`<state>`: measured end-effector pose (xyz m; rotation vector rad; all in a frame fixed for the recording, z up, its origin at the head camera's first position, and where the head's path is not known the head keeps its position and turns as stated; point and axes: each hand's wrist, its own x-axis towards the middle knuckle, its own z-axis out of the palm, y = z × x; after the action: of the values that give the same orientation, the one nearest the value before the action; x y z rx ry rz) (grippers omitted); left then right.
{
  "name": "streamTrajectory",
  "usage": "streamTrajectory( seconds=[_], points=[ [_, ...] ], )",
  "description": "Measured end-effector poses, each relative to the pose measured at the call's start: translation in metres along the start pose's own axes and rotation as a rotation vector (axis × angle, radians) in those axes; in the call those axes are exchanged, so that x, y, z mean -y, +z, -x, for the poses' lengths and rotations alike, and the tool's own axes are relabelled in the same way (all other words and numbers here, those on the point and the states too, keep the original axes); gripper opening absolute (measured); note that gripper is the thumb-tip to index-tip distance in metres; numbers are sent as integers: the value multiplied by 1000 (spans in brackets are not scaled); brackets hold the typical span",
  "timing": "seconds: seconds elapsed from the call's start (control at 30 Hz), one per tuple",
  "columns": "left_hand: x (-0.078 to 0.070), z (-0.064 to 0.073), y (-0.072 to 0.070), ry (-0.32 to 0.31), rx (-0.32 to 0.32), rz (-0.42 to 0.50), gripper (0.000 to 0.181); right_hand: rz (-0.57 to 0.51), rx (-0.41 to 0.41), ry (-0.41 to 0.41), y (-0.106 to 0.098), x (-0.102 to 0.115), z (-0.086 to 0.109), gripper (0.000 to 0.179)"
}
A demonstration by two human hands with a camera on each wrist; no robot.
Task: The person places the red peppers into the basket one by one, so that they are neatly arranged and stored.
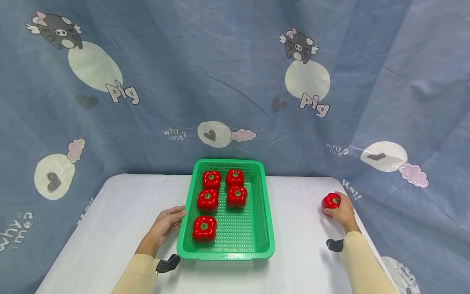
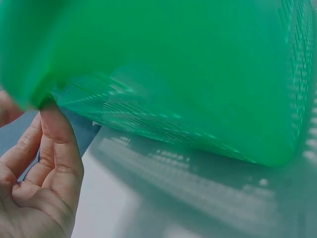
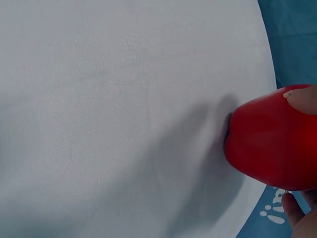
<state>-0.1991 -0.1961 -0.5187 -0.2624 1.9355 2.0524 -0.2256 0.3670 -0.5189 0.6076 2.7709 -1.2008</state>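
Note:
A green plastic basket [image 1: 262, 212] sits mid-table with several red bell peppers inside, among them one at the front left [image 1: 204, 229]. My left hand [image 1: 167, 226] holds the basket's left rim; in the left wrist view the fingers [image 2: 62, 148] reach up under that rim. Over at the table's right side, my right hand [image 1: 342, 210] grips another red bell pepper [image 1: 329, 203]. The right wrist view shows this pepper [image 3: 267, 139] between thumb and fingers, near the white surface. Whether it touches the table is hard to tell.
The white table [image 1: 297, 228] has its right edge close by the right hand. Behind it hangs a blue curtain [image 1: 235, 73] printed with pigs and clouds. Each wrist carries a black strap piece [image 1: 168, 263].

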Motion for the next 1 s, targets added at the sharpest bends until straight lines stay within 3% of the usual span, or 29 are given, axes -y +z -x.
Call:
streamTrajectory(
  seconds=[0.4,0.73,1.0],
  points=[
    [0,0,0,-4,-4,-10,52,20,-3,-11,-1,1,4,83],
    [0,-2,2,11,5,7,52,9,14,-19,2,3,9,89],
    [-1,0,1,4,-6,0,51,44,52,-77,8,5,12,86]
  ],
)
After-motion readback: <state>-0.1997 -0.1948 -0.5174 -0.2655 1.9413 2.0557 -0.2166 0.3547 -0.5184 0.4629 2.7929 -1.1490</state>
